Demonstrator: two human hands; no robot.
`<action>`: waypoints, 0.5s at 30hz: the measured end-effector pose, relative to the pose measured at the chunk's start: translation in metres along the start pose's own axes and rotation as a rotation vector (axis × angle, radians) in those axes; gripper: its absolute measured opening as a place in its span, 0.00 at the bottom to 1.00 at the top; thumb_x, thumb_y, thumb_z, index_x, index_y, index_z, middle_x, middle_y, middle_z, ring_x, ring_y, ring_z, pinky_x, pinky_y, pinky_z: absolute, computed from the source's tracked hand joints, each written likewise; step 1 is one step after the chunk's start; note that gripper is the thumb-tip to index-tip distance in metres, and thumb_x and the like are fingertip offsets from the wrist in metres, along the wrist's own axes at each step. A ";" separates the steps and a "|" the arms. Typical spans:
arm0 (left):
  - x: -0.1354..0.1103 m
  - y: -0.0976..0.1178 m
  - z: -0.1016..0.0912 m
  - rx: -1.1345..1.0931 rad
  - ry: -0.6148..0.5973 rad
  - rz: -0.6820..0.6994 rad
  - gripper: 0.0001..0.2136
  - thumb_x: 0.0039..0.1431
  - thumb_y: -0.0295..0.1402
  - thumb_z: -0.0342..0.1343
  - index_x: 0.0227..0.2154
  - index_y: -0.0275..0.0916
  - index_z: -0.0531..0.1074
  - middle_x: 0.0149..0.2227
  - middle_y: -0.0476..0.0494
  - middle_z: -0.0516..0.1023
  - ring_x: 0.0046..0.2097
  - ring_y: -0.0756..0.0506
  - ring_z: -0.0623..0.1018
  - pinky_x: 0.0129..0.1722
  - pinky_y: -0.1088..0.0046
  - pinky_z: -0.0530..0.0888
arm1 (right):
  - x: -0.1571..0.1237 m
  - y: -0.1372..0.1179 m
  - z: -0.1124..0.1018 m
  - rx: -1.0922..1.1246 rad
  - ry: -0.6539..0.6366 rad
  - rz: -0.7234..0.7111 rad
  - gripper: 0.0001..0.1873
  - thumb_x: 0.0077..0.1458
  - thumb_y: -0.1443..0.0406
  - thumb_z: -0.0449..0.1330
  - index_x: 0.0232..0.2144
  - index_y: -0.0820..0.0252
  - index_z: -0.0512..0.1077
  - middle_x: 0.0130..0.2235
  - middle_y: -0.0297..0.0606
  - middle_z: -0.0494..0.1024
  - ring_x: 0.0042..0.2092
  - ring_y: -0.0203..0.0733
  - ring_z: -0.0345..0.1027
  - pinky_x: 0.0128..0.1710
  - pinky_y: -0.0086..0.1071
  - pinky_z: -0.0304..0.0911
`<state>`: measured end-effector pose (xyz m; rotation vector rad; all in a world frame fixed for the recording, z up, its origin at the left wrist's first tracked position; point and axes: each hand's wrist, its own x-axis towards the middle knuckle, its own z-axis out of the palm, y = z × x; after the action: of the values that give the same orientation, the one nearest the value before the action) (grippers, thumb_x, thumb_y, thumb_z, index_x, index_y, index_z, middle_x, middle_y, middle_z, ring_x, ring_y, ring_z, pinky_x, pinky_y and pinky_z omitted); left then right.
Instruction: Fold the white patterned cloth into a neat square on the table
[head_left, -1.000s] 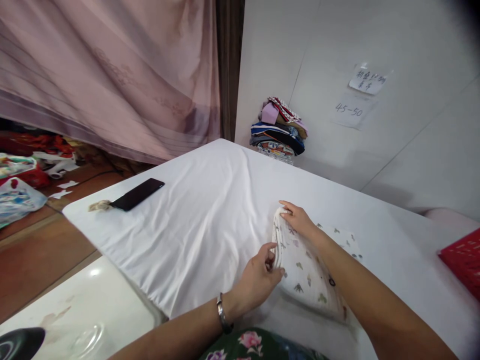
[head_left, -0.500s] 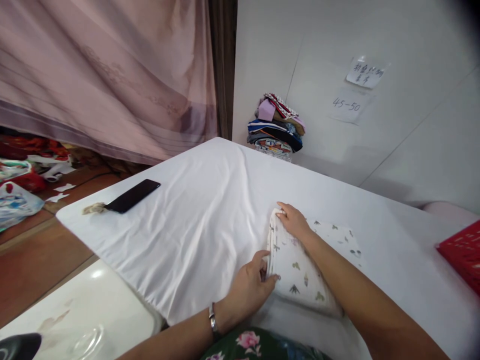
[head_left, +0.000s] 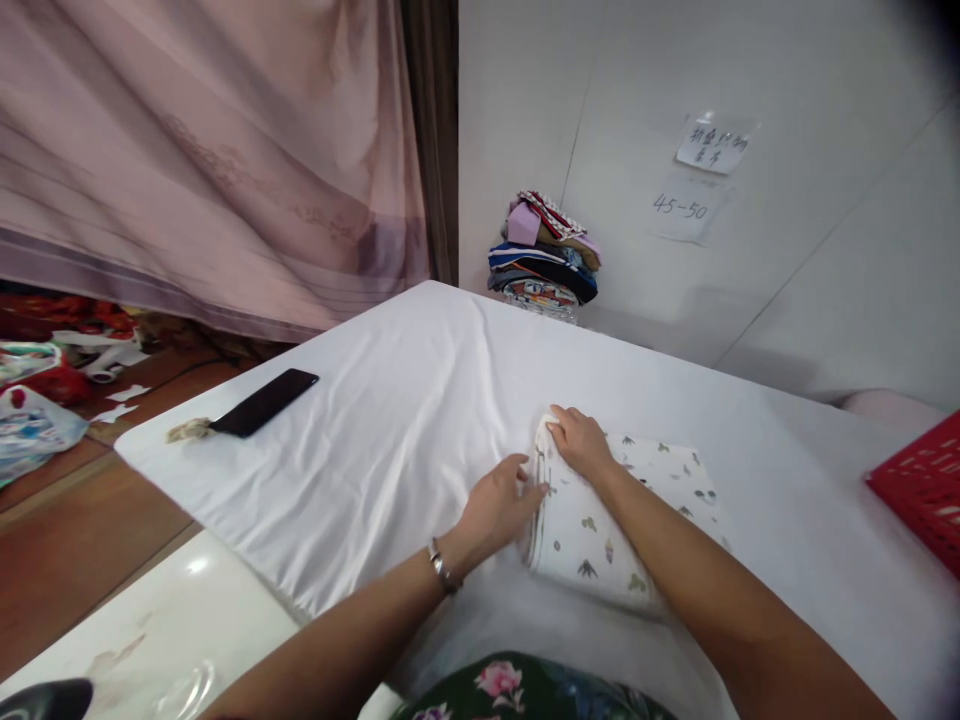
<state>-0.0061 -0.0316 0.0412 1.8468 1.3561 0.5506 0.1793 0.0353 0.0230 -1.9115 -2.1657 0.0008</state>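
A white cloth [head_left: 611, 545] with a sparse print of small green and grey plants lies folded in layers on the white-covered table. My right hand [head_left: 581, 440] is closed on its far left corner, thumb and fingers pinching the layers. On the left edge of the cloth, nearer to me, is my left hand [head_left: 499, 505], with a silver bracelet on the wrist. Its thumb rests on top and its curled fingers are at the layered edge; the fingertips are partly hidden. My right forearm covers part of the cloth.
A black phone [head_left: 266, 402] with a beige tassel lies on the wrinkled left part of the tablecloth [head_left: 390, 430]. Folded clothes [head_left: 544, 255] are stacked by the wall. At the right edge is a red basket [head_left: 919, 490]. A white stool [head_left: 150, 620] stands lower left.
My left hand has slid up along the cloth's left edge, away from me. That edge now lies straighter and flatter. My right hand stays at the far corner. The view has shifted slightly.
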 end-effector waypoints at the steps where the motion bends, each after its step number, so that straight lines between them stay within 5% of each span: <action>1: 0.011 0.002 0.000 -0.014 0.006 -0.028 0.23 0.54 0.45 0.48 0.50 0.39 0.62 0.42 0.44 0.73 0.36 0.46 0.73 0.37 0.72 0.67 | 0.000 0.000 0.000 0.010 0.006 0.005 0.21 0.59 0.60 0.44 0.53 0.58 0.61 0.41 0.44 0.72 0.42 0.46 0.65 0.42 0.35 0.54; 6: 0.040 0.011 0.017 -0.036 -0.028 -0.088 0.24 0.54 0.43 0.49 0.51 0.35 0.62 0.44 0.40 0.71 0.43 0.45 0.72 0.42 0.72 0.66 | 0.007 0.009 -0.002 0.136 -0.055 0.069 0.21 0.58 0.58 0.46 0.52 0.56 0.63 0.41 0.40 0.73 0.41 0.41 0.66 0.40 0.32 0.56; 15: 0.027 0.010 0.030 0.270 0.041 0.047 0.15 0.59 0.40 0.43 0.45 0.38 0.63 0.43 0.41 0.68 0.42 0.44 0.72 0.40 0.70 0.66 | 0.008 0.009 0.000 0.022 -0.042 0.022 0.20 0.61 0.59 0.40 0.43 0.57 0.68 0.42 0.43 0.71 0.45 0.43 0.61 0.42 0.34 0.54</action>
<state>0.0309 -0.0175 0.0279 2.0979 1.4759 0.4486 0.1873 0.0444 0.0225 -1.9398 -2.1620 0.0688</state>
